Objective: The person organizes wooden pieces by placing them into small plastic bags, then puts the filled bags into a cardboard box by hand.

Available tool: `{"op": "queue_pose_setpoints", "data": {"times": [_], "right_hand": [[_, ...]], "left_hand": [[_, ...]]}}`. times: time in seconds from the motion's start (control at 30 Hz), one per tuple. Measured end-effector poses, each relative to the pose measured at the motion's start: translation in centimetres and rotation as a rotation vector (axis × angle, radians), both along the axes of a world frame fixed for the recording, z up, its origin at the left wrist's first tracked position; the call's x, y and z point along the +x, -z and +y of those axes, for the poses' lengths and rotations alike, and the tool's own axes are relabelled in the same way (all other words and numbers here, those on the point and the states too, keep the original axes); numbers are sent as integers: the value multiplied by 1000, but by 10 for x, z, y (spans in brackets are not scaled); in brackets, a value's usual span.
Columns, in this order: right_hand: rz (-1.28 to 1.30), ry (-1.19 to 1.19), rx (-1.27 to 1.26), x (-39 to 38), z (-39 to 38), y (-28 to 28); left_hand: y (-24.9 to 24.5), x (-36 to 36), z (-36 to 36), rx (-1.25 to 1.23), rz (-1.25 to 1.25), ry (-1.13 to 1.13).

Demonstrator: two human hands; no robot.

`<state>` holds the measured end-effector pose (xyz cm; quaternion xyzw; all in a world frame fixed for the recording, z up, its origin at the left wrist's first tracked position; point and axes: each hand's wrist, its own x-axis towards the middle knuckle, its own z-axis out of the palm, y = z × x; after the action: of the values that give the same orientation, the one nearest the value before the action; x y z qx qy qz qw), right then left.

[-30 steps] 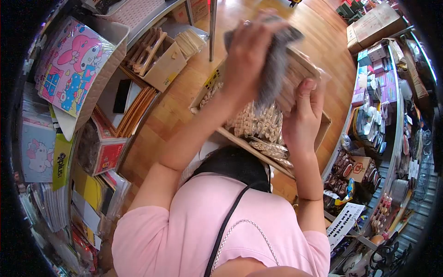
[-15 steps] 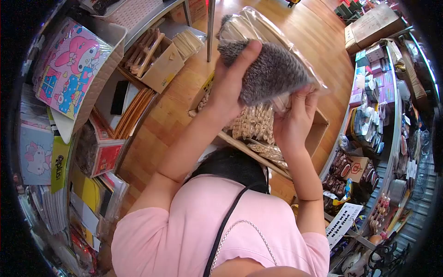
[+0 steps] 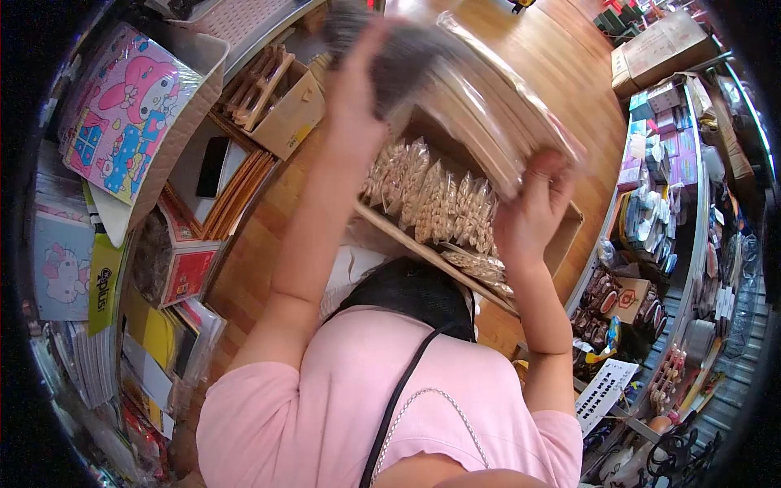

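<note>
My left hand (image 3: 358, 89) is blurred by motion and holds a grey fuzzy cloth (image 3: 394, 61) at the upper middle. To its right, my right hand (image 3: 537, 195) grips the lower edge of a clear plastic pack (image 3: 488, 98) with long pale sticks or strips inside. The cloth overlaps the pack's left end; whether they touch is unclear. Below both hands lies an open cardboard box (image 3: 561, 244) with rows of small plastic bags of pale braided pieces (image 3: 443, 203).
At left, shelves hold a pink cartoon pack (image 3: 130, 114), a small carton of wooden items (image 3: 289, 122) and wooden frames (image 3: 236, 195). A metal shelf of packaged goods (image 3: 651, 179) runs along the right. A large carton (image 3: 663, 49) stands at the upper right.
My left hand has moved up and left with the grey cloth, off the front of the plastic pack. More of the pack and the bags in the box now shows.
</note>
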<state>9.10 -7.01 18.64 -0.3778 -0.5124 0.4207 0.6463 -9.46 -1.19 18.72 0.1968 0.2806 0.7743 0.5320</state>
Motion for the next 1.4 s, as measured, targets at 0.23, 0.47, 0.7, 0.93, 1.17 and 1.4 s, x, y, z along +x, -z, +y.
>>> {"op": "queue_pose_setpoints", "data": {"times": [0.23,0.47,0.7,0.93,1.17,1.4], "right_hand": [[64,29,-111,10,12,-5],[140,-149,-214,2,21,6],[-244,-220,-229,5,30,18],[-244,-132,-253,-10,47,6],[-289,-182,-237,-6,54,10],[-288,-119,-251,-5,58,13]], "left_hand": [[15,-41,-18,-194,463,65],[32,-44,-22,-184,302,337],[62,-67,5,-181,291,328],[154,-97,62,-379,-160,239],[264,-99,131,-473,-345,-314],[269,-105,164,-256,-472,-270]]}}
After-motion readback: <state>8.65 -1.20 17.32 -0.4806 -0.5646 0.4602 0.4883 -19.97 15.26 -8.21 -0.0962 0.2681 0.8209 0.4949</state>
